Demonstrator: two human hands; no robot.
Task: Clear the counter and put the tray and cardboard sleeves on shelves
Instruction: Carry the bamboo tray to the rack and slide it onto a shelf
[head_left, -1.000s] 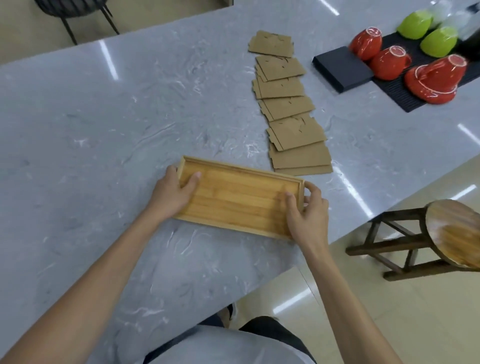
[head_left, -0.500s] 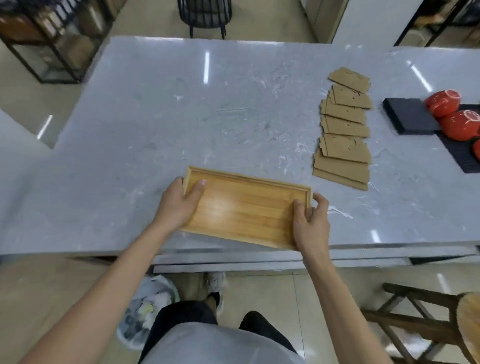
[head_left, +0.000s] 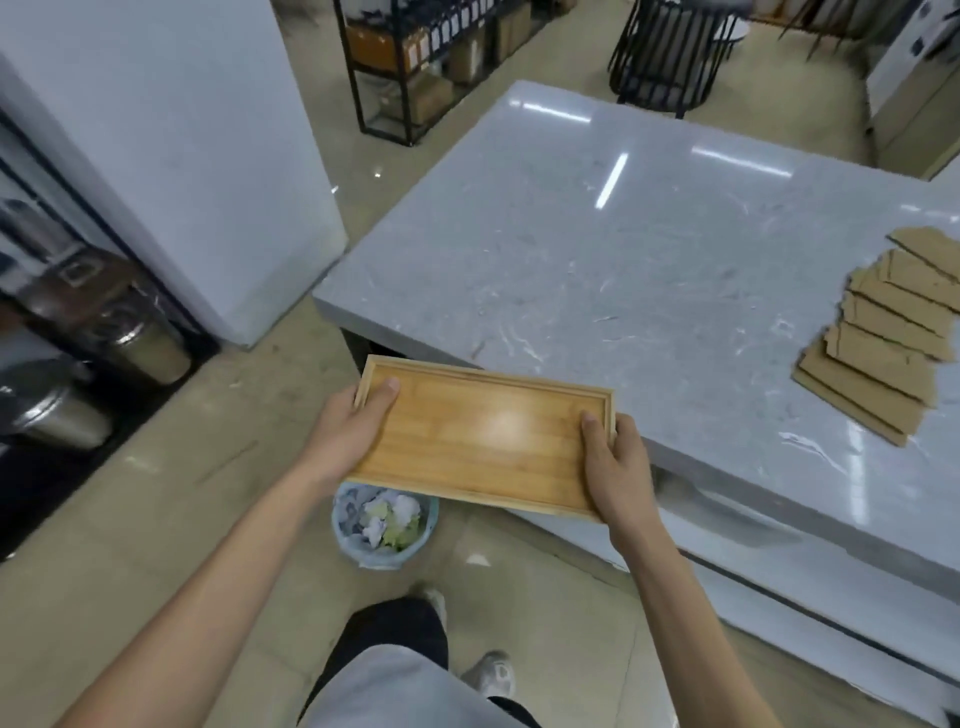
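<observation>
Tray (head_left: 483, 441) was held level off the table's (head_left: 623, 270) near corner, above a bin (head_left: 385, 525): left hand (head_left: 345, 434) gripped its left end, right hand (head_left: 615, 467) its right. Sleeves (head_left: 883, 338) lay overlapped on the table, far right. No writing legible.

Both arms outstretched, left hand (head_left: 347, 431) and right hand (head_left: 618, 467) apparently gripping opposite ends.

Cardboard sleeves (head_left: 883, 332) — right end cropped; fingers under the tray (head_left: 483, 436) hidden.
</observation>
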